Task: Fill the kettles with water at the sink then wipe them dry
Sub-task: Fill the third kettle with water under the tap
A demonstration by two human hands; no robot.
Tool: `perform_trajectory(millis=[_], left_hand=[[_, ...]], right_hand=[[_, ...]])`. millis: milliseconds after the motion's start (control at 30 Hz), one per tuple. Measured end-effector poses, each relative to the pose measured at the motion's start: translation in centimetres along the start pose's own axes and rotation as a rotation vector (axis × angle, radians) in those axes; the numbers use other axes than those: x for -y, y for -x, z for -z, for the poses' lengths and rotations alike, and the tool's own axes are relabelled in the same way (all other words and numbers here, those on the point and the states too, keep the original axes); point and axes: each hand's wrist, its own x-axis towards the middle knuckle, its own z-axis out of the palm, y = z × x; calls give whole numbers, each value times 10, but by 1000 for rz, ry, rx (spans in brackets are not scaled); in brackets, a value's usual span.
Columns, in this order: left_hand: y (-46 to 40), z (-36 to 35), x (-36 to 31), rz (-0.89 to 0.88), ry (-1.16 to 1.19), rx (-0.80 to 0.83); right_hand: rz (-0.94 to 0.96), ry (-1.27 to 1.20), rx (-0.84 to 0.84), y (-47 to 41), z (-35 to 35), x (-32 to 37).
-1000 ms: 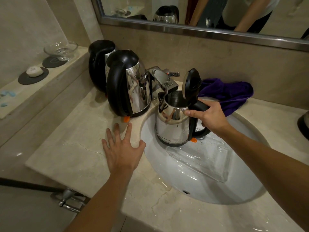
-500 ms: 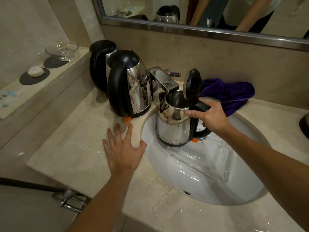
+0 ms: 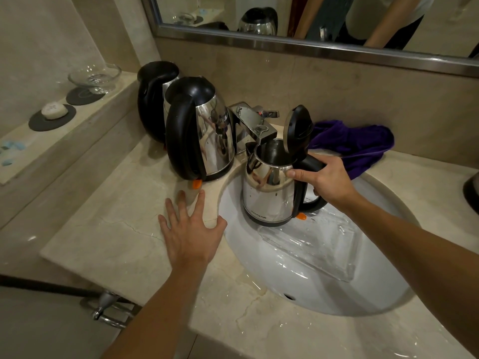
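Kettle [image 3: 269,193], lid up, under tap [image 3: 252,125]: R hand [image 3: 328,178] grip curled round handle; L hand [image 3: 190,229] flat on counter [image 3: 108,244].

walls: beige tile [image 3: 363,99] | mirror [image 3: 285,11], metal frame | counter: veined marble [image 3: 108,244] | side ledge [image 3: 85,120]

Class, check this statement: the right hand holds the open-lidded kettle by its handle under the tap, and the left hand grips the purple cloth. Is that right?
Not quite. In the head view the left hand lies flat on the countertop; the purple cloth lies untouched behind the sink. The right hand does hold the open-lidded kettle under the tap.
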Motion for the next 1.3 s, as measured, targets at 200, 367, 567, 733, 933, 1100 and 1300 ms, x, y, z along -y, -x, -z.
perform_trajectory(millis=[200, 367, 567, 733, 933, 1100, 1300], left_hand=[[0, -1, 1, -1, 8, -11], [-1, -1, 0, 5, -8, 2], [0, -1, 0, 3, -4, -12], [-1, -2, 1, 1, -5, -11], [-1, -2, 1, 1, 0, -12], [0, -2, 0, 5, 6, -11], [0, 0, 1, -2, -5, 1]], right_hand=[[-15, 8, -16, -2, 0, -3], [-13, 9, -13, -2, 0, -3], [-4, -3, -7, -1, 0, -2], [-2, 14, -8, -3, 0, -5], [8, -8, -2, -2, 0, -3], [15, -14, -1, -3, 0, -4], [10, -6, 2, -2, 1, -4]])
